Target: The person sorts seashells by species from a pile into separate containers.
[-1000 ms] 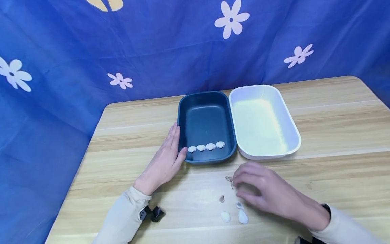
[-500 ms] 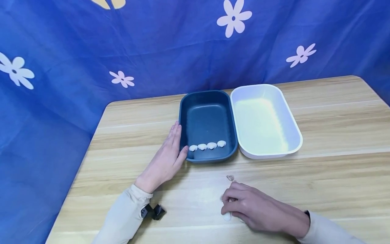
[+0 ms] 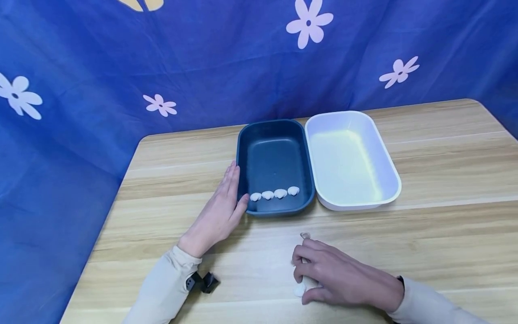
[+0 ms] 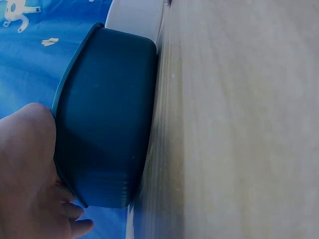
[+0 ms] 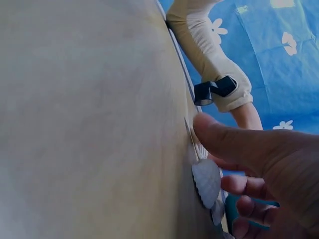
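My left hand lies along the left side of the dark blue tub, fingers straight and thumb at its near corner. In the left wrist view, the thumb overlaps the tub's rim. Inside the tub, several white ribbed seashells form a row. My right hand is bent over loose seashells on the table, thumb apart from the bent fingers. The right wrist view shows a pale shell on the tabletop between thumb and fingers. Another white shell lies by the thumb; a small brownish shell is beyond the knuckles.
A white tub stands against the right side of the dark blue one. Both are on a wood-grain table. A blue curtain with white flowers hangs behind the far edge.
My right hand has moved nearer and left, from beside the white tub to over the loose shells. Its thumb has since spread away from the fingers. The left hand stays put.
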Demonstrator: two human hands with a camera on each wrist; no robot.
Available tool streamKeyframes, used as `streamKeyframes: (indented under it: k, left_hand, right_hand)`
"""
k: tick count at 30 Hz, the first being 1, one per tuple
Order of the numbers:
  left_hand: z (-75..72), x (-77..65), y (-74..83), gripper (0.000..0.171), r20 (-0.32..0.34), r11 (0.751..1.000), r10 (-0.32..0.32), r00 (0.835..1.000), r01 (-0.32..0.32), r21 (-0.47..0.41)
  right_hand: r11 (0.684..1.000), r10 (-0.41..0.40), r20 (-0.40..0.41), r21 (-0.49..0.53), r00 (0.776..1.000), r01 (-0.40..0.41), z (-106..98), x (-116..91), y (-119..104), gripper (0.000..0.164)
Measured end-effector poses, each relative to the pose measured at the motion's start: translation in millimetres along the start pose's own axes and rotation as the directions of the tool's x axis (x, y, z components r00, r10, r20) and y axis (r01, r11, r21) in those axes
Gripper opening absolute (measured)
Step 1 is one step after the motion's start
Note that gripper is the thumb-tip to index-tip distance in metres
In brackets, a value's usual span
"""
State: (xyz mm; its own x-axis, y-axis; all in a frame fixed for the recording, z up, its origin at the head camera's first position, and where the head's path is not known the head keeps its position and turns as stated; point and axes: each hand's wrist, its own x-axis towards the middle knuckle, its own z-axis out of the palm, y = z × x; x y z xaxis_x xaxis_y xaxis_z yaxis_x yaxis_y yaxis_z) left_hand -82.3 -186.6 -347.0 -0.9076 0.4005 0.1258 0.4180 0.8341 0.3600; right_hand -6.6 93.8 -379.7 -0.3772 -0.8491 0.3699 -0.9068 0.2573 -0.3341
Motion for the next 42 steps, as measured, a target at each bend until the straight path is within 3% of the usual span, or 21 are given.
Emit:
streamKeyframes:
  k: [7, 15, 26, 30, 35, 37, 42]
  left_hand:
    - [0.0, 0.8, -0.5, 0.065, 0.0, 1.0, 0.002, 1.0, -0.002, -0.002]
    - [-0.4, -0.4, 0.1, 0.065, -0.003, 1.0, 0.002, 1.0, -0.003, -0.004]
    - [-2.7, -0.3, 0.8, 0.066, -0.002, 1.0, 0.009, 1.0, -0.009, -0.003]
    - [-3.2, 0.5, 1.5, 0.067, 0.001, 1.0, 0.005, 1.0, -0.005, -0.002]
    - [-4.1, 0.4, 2.3, 0.066, 0.004, 1.0, 0.004, 1.0, -0.004, -0.006]
    - [-4.0, 0.4, 2.2, 0.066, 0.005, 1.0, 0.004, 1.0, -0.004, -0.009]
    - [-2.9, -0.3, 1.8, 0.066, 0.004, 1.0, -0.003, 1.0, 0.003, -0.013]
  right_hand:
    - [0.998, -0.063, -0.009, -0.015, 0.998, 0.063, 0.3, -2.6, 1.8, 0.021]
    - [0.997, -0.075, -0.053, 0.01, 0.996, 0.075, 4.5, -2.8, 1.0, 0.019]
    - [0.989, 0.014, -0.076, 0.147, 0.997, -0.003, 6.4, 0.7, -2.5, 0.025]
    - [0.98, 0.048, -0.108, 0.196, 0.993, -0.026, -1.0, 3.9, -2.4, 0.026]
    - [0.983, 0.041, -0.176, 0.185, 0.984, -0.007, -17.7, 13.3, 1.7, 0.026]
    - [0.986, 0.023, -0.204, 0.165, 0.979, 0.011, -25.6, 19.6, 4.3, 0.026]
    - [0.986, 0.069, -0.24, 0.166, 0.968, -0.029, -44.9, 42.9, 13.2, 0.023]
